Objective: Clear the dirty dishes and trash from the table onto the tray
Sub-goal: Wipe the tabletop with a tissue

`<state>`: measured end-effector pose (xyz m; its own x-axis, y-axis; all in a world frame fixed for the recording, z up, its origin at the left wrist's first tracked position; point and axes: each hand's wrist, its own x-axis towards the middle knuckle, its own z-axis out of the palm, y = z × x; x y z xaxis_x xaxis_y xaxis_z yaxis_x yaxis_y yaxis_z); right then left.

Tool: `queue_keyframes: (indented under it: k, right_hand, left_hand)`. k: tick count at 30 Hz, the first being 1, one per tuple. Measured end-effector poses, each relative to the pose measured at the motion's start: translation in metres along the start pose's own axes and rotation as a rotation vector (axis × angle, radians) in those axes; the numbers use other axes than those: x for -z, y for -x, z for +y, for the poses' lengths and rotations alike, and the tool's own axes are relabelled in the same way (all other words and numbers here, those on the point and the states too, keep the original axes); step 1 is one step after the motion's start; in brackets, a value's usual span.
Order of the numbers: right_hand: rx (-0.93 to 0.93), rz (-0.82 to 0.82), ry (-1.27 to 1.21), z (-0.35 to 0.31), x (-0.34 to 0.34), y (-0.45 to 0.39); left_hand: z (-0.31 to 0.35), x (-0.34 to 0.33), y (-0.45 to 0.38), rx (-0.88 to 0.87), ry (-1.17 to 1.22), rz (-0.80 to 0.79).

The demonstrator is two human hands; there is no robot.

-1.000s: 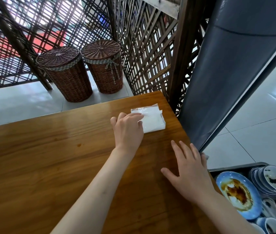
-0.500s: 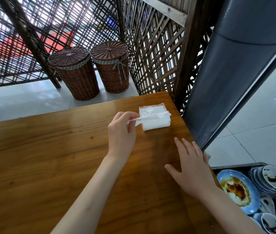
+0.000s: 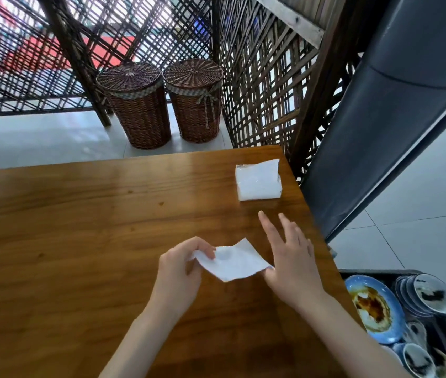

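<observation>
The left hand (image 3: 179, 268) pinches one corner of a loose white tissue (image 3: 232, 261) between thumb and curled fingers, holding it just above the counter (image 3: 80, 227). The right hand (image 3: 291, 257) is spread, fingers straight and fanned forward; its thumb side meets the tissue's opposite edge, though whether the thumb actually nips the sheet cannot be told from this angle.

The tissue pack (image 3: 258, 181) lies flat near the counter's far right corner, well apart from both hands. The tray (image 3: 374, 272) sits low at the right, beyond the counter's edge, already loaded: a blue plate (image 3: 374, 309) smeared with brown sauce, a stack of small dishes (image 3: 426, 294) beside it, and a cup (image 3: 418, 360) nearer the bottom.

Judging by this, the dishes are largely cleared, and the step in hand looks like readying a tissue, perhaps to wipe the wood or simply to bin it with the trash. The next move calls for a firmer two-handed hold or a folding of the sheet, since it is thin and limp and will droop or tear if dragged by one corner.
</observation>
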<state>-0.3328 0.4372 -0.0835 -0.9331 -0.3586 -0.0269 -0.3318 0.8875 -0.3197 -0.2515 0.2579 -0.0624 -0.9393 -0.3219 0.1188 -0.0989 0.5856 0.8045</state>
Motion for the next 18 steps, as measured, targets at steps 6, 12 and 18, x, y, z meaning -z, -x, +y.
queue_keyframes:
  k: [6, 12, 18]
  right_hand:
    - [0.132, 0.019, -0.051, -0.009, -0.007, 0.008]
    - [0.123, -0.038, -0.196, -0.014, -0.001, 0.023]
    - [0.131, -0.059, -0.232, -0.019, 0.006, 0.021]
  left_hand:
    - [-0.007, -0.002, 0.025, 0.063, -0.037, 0.039]
    - [-0.005, -0.001, 0.039, 0.096, -0.177, 0.033]
    - [-0.006, -0.004, 0.036, 0.171, -0.101, -0.176]
